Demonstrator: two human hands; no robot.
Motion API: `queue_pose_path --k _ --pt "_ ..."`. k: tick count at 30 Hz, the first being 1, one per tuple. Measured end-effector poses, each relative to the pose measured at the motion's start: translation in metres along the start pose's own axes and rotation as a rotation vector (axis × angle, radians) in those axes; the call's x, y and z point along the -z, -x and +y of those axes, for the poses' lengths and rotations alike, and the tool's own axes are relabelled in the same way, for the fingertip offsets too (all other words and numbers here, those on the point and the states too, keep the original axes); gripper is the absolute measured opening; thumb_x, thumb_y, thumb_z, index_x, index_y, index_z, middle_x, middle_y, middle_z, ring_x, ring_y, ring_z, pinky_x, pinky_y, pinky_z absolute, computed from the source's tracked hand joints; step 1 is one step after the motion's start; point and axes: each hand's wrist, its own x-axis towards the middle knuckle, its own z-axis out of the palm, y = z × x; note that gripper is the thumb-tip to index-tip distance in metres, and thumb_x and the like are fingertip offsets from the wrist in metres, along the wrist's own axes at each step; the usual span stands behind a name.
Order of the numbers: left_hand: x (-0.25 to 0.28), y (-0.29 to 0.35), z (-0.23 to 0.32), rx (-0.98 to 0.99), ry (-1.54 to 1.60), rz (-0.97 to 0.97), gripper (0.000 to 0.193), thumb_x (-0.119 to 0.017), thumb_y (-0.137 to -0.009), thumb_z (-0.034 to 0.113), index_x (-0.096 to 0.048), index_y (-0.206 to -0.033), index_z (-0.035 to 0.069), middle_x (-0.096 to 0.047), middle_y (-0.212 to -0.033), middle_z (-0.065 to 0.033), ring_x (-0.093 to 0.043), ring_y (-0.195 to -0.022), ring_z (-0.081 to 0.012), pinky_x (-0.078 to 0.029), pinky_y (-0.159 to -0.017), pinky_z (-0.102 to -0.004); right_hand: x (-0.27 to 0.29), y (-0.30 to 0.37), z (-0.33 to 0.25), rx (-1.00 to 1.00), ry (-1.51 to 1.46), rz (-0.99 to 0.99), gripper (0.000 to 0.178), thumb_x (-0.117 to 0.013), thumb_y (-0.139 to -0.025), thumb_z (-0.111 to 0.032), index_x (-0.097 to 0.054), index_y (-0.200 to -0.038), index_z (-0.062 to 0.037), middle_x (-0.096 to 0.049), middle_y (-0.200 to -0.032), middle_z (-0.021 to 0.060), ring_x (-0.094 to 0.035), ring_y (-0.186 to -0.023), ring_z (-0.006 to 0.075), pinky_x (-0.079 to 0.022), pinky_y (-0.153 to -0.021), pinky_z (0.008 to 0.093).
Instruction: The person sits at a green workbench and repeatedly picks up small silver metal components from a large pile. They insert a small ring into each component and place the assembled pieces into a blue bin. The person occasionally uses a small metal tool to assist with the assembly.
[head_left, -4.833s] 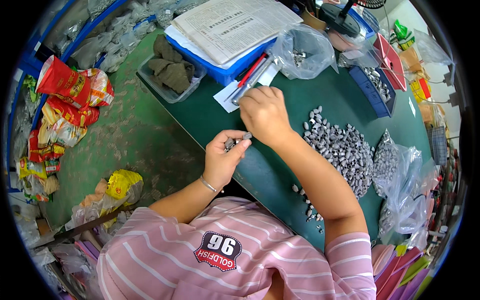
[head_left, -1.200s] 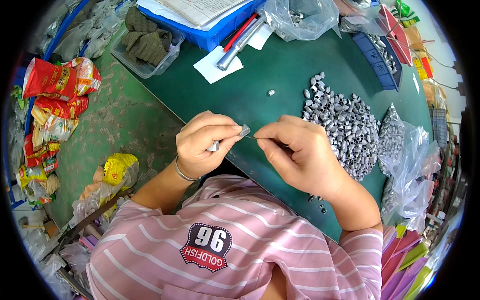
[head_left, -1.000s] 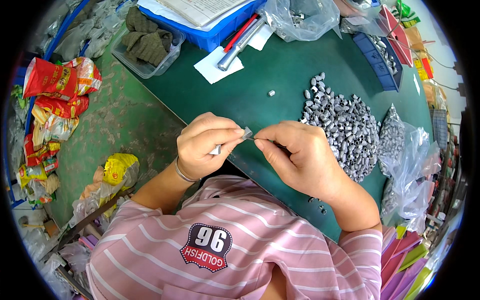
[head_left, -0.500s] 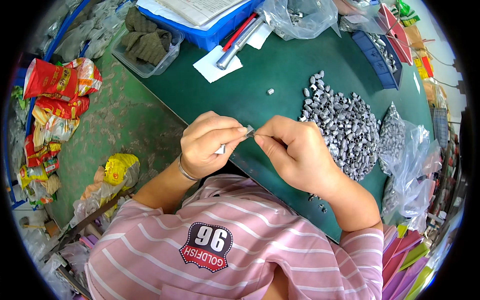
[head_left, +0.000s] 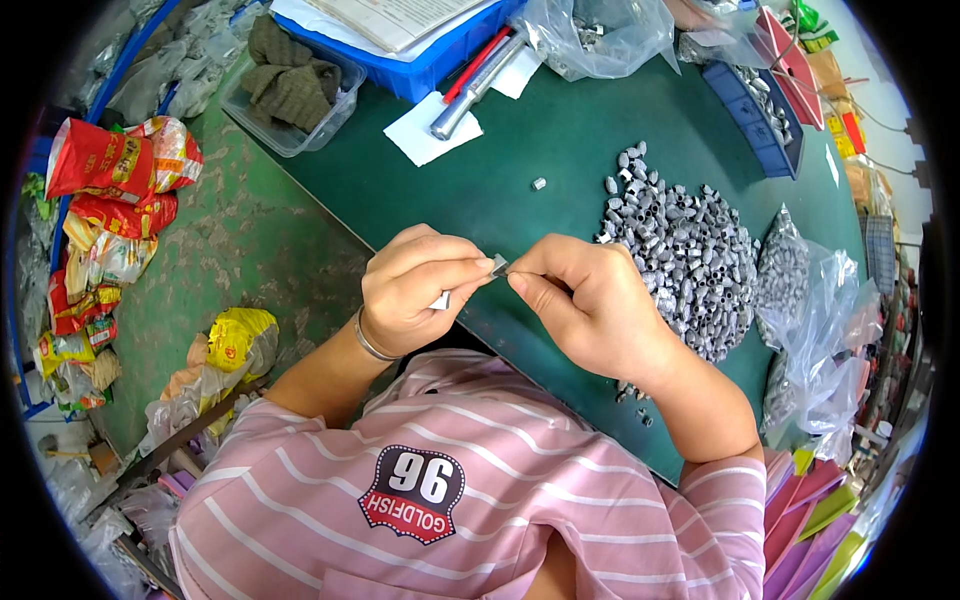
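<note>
My left hand [head_left: 420, 285] is closed, its thumb and fingers pinching a small shiny metal piece [head_left: 499, 264] whose tip shows past the fingertips. A pale, square-ended bit [head_left: 440, 300] pokes out lower in the same hand; whether both belong to one tool is hidden by the fingers. Right beside that metal tip, my right hand [head_left: 590, 300] pinches thumb against forefinger. What lies in this pinch is too small to make out. Both hands are over the table's near edge. A big heap of small grey metal barrel-shaped parts [head_left: 690, 260] lies to the right of my right hand.
One loose part [head_left: 539, 184] lies on the green table [head_left: 480, 190]. Farther back are a metal rod tool [head_left: 470, 95] on white paper, a clear tub [head_left: 300, 125] with brown cloth, and a blue tray [head_left: 395, 70]. Right of the heap lie filled plastic bags [head_left: 790, 270] and a blue bin [head_left: 755, 120].
Both hands keep almost the same pose, fingertips still together. The view has shifted only very slightly.
</note>
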Motion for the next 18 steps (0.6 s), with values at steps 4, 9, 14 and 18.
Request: queue_pose_path --k 4,9,14,18 --pt "-0.002 0.002 -0.001 0.012 -0.008 0.0 0.025 -0.073 -0.063 -0.009 -0.064 -0.084 0.001 -0.063 -0.08 -0.0112 -0.058 -0.061 -0.0202 -0.044 -0.052 -0.028 0.002 0.0 0.0 -0.072 -0.03 -0.021 0.008 -0.059 -0.081 -0.005 -0.059 -0.076 0.0019 -0.057 -0.061 0.0187 -0.06 -0.053 0.0284 -0.045 -0.05 0.0327" --pt "-0.001 0.0 -0.004 0.075 0.006 0.057 0.024 -0.074 -0.062 -0.008 -0.065 -0.082 0.001 -0.063 -0.08 -0.0098 -0.058 -0.06 -0.0194 -0.044 -0.053 -0.0277 -0.004 0.004 0.015 -0.06 -0.342 -0.124 0.009 -0.059 -0.082 -0.004 -0.059 -0.076 0.0016 -0.058 -0.058 0.0092 -0.053 -0.051 0.013 -0.042 -0.049 0.0272" --pt "-0.001 0.0 -0.006 0.141 0.088 0.1 0.022 -0.075 -0.063 -0.007 -0.066 -0.081 0.001 -0.064 -0.08 -0.0099 -0.059 -0.063 -0.0197 -0.045 -0.054 -0.0274 0.011 0.003 0.003 -0.142 -0.168 0.094 0.006 -0.064 -0.081 -0.005 -0.062 -0.08 0.0006 -0.055 -0.061 0.0036 -0.046 -0.051 0.0055 -0.036 -0.043 0.0239" --pt "0.0 0.001 -0.002 0.13 0.083 0.099 0.022 -0.075 -0.063 -0.007 -0.066 -0.081 0.002 -0.064 -0.081 -0.01 -0.059 -0.064 -0.0199 -0.045 -0.054 -0.0271 0.007 0.004 0.0 0.291 0.159 0.211 0.006 -0.066 -0.074 -0.001 -0.062 -0.078 -0.0024 -0.054 -0.065 0.0075 -0.052 -0.051 0.0203 -0.038 -0.044 0.029"
